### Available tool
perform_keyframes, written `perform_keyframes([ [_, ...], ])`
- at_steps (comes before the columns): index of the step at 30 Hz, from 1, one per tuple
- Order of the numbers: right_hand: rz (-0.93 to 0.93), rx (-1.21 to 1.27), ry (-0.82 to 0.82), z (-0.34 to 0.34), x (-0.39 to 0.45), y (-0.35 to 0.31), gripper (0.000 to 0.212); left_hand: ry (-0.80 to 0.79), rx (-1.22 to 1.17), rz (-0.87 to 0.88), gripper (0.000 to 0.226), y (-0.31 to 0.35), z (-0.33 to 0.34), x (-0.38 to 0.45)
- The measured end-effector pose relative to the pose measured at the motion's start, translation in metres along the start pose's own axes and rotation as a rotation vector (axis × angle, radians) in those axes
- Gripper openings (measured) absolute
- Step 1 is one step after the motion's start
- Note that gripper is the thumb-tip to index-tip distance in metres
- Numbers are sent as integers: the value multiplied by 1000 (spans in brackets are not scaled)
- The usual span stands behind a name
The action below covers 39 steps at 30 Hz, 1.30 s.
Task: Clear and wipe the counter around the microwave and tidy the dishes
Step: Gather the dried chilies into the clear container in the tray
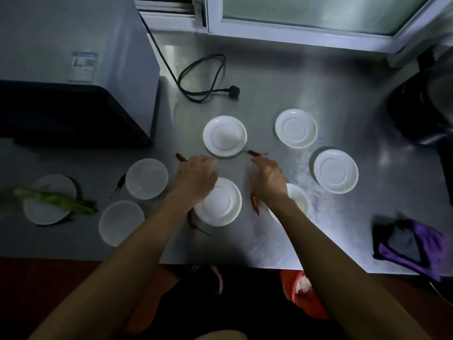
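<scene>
My left hand [196, 177] is curled over the near white plate [221, 204] and grips a red chili [181, 157] that sticks out past its knuckles. My right hand [268, 177] stretches forward, its fingertips right at another red chili [258, 153] lying by the rim of the middle plate [224, 136]; no closed grip shows. More chilies lie by my right wrist [255, 204], under my left forearm [196, 223] and beside a bowl [119, 185]. Further plates [296, 128] [335, 171] and a bowl [300, 197] lie to the right.
The microwave [73, 69] stands at the back left, its cord and plug [232, 90] loose on the steel counter [282, 89]. Left are two bowls [146, 178] [121, 222] and a plate [44, 212] bearing greens [56, 198]. A purple cloth [411, 244] lies front right, near a black appliance [421, 106].
</scene>
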State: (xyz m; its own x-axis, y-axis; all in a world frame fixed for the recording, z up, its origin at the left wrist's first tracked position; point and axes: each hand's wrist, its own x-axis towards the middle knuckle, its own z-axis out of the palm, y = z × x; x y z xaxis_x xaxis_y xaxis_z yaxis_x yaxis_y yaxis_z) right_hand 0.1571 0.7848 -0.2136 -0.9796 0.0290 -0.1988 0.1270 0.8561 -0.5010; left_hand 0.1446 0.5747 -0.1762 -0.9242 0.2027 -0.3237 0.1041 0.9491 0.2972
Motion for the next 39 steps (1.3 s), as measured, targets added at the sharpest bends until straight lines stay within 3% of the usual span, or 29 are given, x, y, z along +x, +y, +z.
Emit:
perform_keyframes([
  [4,-52,-106,9,5,30,17,37,-6,77,-11,17,9,4,17],
  [13,-73,-242,69,25,66,24,12,-43,-32,-53,26,-7,16,28],
  [19,-68,-333,101,35,58,19,14,-15,-61,-46,31,-23,19,29],
  [27,-77,-230,167,40,39,-2,10,61,5,44,29,-49,10,31],
  [31,-101,-190,221,47,30,-30,18,83,10,87,34,-71,7,39],
  [39,-82,-122,223,61,21,-65,20,44,41,146,6,-104,10,57],
])
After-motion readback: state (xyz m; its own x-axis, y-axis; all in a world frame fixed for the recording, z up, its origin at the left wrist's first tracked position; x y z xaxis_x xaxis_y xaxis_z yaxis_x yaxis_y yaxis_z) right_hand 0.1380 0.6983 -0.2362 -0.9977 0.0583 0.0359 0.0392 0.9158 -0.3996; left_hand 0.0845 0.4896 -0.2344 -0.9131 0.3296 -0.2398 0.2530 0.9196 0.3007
